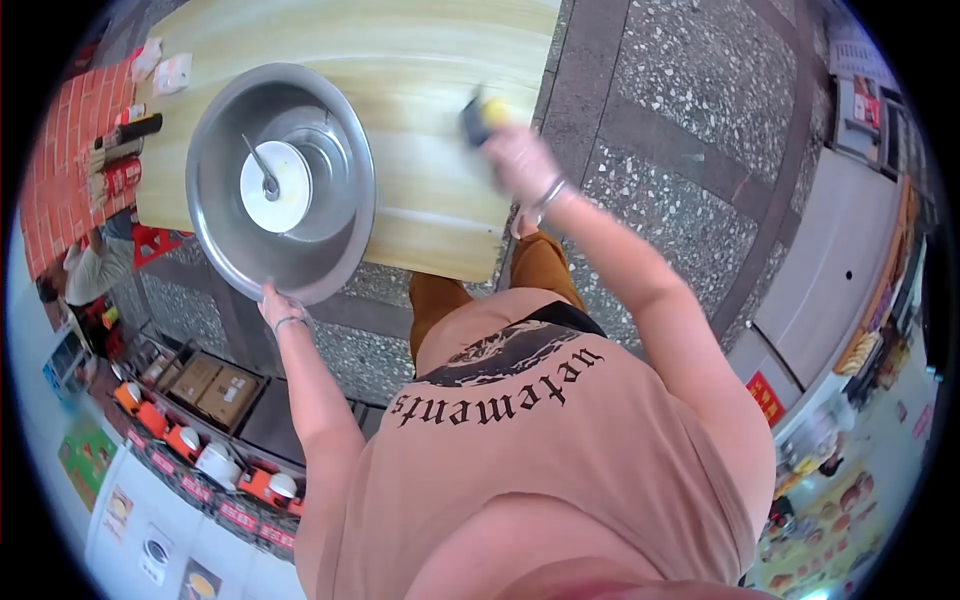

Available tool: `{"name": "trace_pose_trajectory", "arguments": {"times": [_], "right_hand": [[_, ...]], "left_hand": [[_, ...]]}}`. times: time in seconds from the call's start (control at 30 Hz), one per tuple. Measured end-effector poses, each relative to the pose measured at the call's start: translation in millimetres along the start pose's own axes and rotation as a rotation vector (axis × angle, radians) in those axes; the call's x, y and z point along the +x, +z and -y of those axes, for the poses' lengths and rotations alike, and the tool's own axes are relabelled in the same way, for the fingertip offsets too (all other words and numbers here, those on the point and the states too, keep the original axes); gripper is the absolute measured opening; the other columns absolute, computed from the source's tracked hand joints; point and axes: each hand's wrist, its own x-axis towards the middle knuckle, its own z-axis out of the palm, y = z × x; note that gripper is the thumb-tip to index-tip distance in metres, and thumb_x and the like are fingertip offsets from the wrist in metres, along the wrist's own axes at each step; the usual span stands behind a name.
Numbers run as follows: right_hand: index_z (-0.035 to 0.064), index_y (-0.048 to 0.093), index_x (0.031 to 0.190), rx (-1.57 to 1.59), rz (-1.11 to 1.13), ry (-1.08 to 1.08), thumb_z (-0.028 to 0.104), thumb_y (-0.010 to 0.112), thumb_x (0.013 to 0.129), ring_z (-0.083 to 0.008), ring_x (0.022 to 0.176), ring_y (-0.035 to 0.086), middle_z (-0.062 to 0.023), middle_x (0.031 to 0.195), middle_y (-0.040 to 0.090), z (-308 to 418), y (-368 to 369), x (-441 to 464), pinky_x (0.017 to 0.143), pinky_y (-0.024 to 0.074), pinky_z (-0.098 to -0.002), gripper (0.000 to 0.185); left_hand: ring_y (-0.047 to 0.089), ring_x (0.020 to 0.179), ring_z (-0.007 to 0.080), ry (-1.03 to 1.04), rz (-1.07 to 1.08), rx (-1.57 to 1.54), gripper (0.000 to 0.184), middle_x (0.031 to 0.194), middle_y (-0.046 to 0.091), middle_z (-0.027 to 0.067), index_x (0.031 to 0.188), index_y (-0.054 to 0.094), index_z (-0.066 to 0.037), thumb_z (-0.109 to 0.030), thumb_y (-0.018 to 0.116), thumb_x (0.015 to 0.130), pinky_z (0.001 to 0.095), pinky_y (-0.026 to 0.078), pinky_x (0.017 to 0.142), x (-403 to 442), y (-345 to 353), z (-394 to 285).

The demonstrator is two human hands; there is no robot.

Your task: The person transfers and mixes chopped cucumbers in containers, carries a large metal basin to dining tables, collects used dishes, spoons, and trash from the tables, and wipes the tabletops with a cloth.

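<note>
A large stainless steel basin (361,190) sits over the left part of the light wood-patterned table (430,60), its near rim reaching past the table edge. Inside it lies a white bowl (285,208) with a metal spoon (262,165) in it. My left hand (279,305) is closed on the basin's near rim. Above the table's right edge, my right hand (520,165) grips a dark and yellow thing (485,115). Motion blur hides just what kind it is. Both hands seem to wear thin clear gloves.
White tissue packs (172,74) and condiment containers (125,150) stand at the far left. Another person (95,265) is at the left, near a red stool (155,243). A grey counter (825,270) runs along the right. Cardboard boxes (212,388) lie at lower left.
</note>
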Motion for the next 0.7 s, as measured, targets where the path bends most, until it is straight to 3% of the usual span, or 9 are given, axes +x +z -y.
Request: {"name": "trace_pose_trajectory", "arguments": {"times": [0.07, 0.1, 0.17, 0.2, 0.27, 0.4, 0.47, 0.53, 0.7], "right_hand": [[0.0127, 0.065, 0.098, 0.148, -0.023, -0.3, 0.008, 0.066, 0.066, -0.0283, 0.099, 0.057, -0.0094, 0.099, 0.058, 45.7, 73.2, -38.9, 0.084, 0.0499, -0.0389, 0.032], [0.0153, 0.066, 0.099, 0.324, 0.178, -0.385, 0.015, 0.063, 0.07, -0.0292, 0.111, 0.05, -0.0059, 0.116, 0.052, 59.3, 113.2, -60.0, 0.098, 0.0399, -0.0438, 0.03], [0.0187, 0.066, 0.105, -0.014, 0.325, -0.684, 0.022, 0.061, 0.072, -0.028, 0.118, 0.046, -0.0037, 0.13, 0.045, 74.9, 104.0, -73.1, 0.107, 0.0292, -0.0486, 0.033], [0.0187, 0.066, 0.105, -0.021, 0.326, -0.707, 0.022, 0.061, 0.072, -0.028, 0.118, 0.046, -0.0037, 0.13, 0.045, 70.6, 99.3, -73.6, 0.107, 0.0292, -0.0486, 0.033], [0.0199, 0.065, 0.109, -0.015, 0.543, -0.632, 0.026, 0.059, 0.073, -0.0277, 0.126, 0.039, -0.003, 0.137, 0.041, 49.1, 86.1, -76.8, 0.11, 0.0208, -0.0527, 0.037], [0.0173, 0.064, 0.111, 0.01, 0.348, -0.488, 0.027, 0.058, 0.08, -0.0297, 0.129, 0.036, -0.008, 0.133, 0.047, -16.3, 63.1, -49.9, 0.112, 0.0231, -0.0449, 0.032], [0.0183, 0.066, 0.107, -0.006, 0.228, -0.341, 0.027, 0.057, 0.084, -0.03, 0.127, 0.038, -0.0097, 0.133, 0.046, -46.2, 51.3, -25.2, 0.111, 0.0263, -0.0419, 0.027], [0.0151, 0.068, 0.096, -0.08, 0.101, -0.364, 0.018, 0.059, 0.077, -0.0322, 0.122, 0.042, -0.0105, 0.129, 0.048, -60.1, 13.2, -5.3, 0.106, 0.0339, -0.0436, 0.021], [0.0184, 0.066, 0.103, -0.199, -0.08, -0.104, 0.013, 0.063, 0.071, -0.0349, 0.121, 0.041, -0.0106, 0.133, 0.044, -131.4, -16.9, 49.4, 0.103, 0.0374, -0.0416, 0.033]], "left_hand": [[0.057, 0.081, 0.024, -0.016, 0.027, -0.034, 0.048, 0.094, 0.055, 0.0132, 0.115, 0.046, -0.002, -0.021, 0.068, 0.077, 0.0426, 0.051, 0.07, -12.9, -0.5, 1.2], [0.057, 0.081, 0.024, -0.019, 0.013, -0.042, 0.048, 0.094, 0.055, 0.0132, 0.115, 0.046, -0.002, -0.021, 0.068, 0.077, 0.0426, 0.051, 0.07, -23.3, 4.4, -3.6], [0.057, 0.091, 0.0249, -0.046, -0.08, -0.003, 0.042, 0.102, 0.056, 0.0131, 0.116, 0.048, 0.003, -0.017, 0.063, 0.082, 0.0407, 0.05, 0.079, -42.4, 21.7, -15.4], [0.057, 0.091, 0.0249, -0.047, -0.092, -0.023, 0.042, 0.102, 0.056, 0.0131, 0.116, 0.048, 0.003, -0.017, 0.063, 0.082, 0.0407, 0.05, 0.079, -42.8, 16.6, -9.6], [0.057, 0.093, 0.0251, -0.072, -0.051, -0.103, 0.044, 0.105, 0.056, 0.014, 0.118, 0.047, 0.003, -0.015, 0.063, 0.082, 0.0412, 0.049, 0.081, -45.3, -2.6, 8.7], [0.057, 0.091, 0.0262, -0.027, -0.037, -0.152, 0.05, 0.105, 0.053, 0.0148, 0.12, 0.045, 0.0, -0.018, 0.066, 0.078, 0.0421, 0.05, 0.076, -71.3, 1.4, 20.1], [0.056, 0.095, 0.0269, -0.039, -0.064, -0.182, 0.052, 0.109, 0.053, 0.0151, 0.123, 0.043, 0.001, -0.017, 0.065, 0.079, 0.0416, 0.049, 0.082, -82.4, 6.2, 22.6], [0.055, 0.1, 0.0273, -0.03, -0.015, -0.177, 0.053, 0.113, 0.052, 0.0151, 0.126, 0.042, 0.0, -0.017, 0.065, 0.081, 0.0407, 0.047, 0.086, -91.3, -2.4, 36.9], [0.049, 0.113, 0.028, -0.038, 0.03, -0.22, 0.057, 0.125, 0.047, 0.0161, 0.132, 0.037, -0.001, -0.016, 0.062, 0.084, 0.0401, 0.042, 0.095, -148.2, -11.7, 66.3]]}}
